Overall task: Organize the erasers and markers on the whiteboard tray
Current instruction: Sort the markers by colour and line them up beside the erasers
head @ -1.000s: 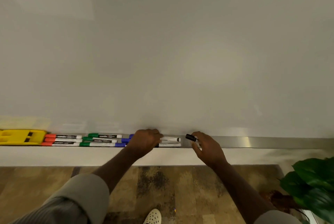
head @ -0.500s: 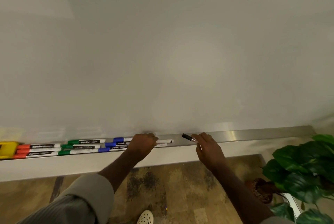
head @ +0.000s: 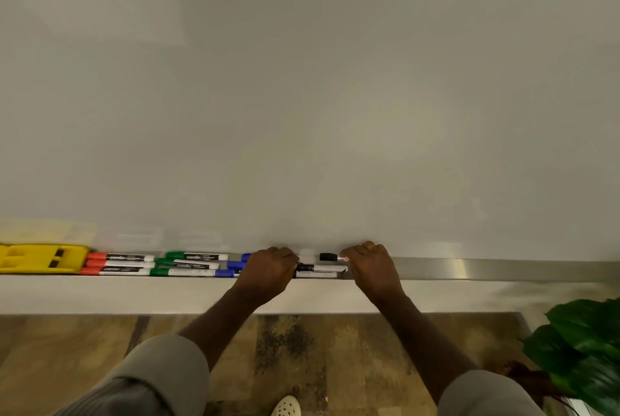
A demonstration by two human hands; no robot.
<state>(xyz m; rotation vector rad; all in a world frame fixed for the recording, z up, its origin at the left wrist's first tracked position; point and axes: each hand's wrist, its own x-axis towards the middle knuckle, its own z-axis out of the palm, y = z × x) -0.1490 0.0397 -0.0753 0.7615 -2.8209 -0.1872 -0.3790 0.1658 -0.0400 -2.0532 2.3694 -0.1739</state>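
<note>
On the long metal whiteboard tray [head: 503, 269], the yellow plastic eraser [head: 40, 258] and the red, green and blue markers [head: 161, 264] are already lined up, while the last black-capped marker [head: 328, 257], pinched by the right hand [head: 370, 266], is judged still to be placed, and the left hand [head: 268, 269] is curled over the row, its hold not discernible.

The metal tray [head: 503, 269] carries a yellow eraser [head: 40, 258] at far left; right of the eraser lie red [head: 117, 264], green [head: 193, 263], blue [head: 231, 268] and black [head: 318, 269] markers.

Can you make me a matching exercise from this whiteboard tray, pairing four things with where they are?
Things:
1. yellow eraser
2. red markers
3. black marker
4. plant

Places:
A. held at the right hand
B. far left end of the tray
C. on the floor, lower right
D. just right of the eraser

Pairs: 1-B, 2-D, 3-A, 4-C
</note>
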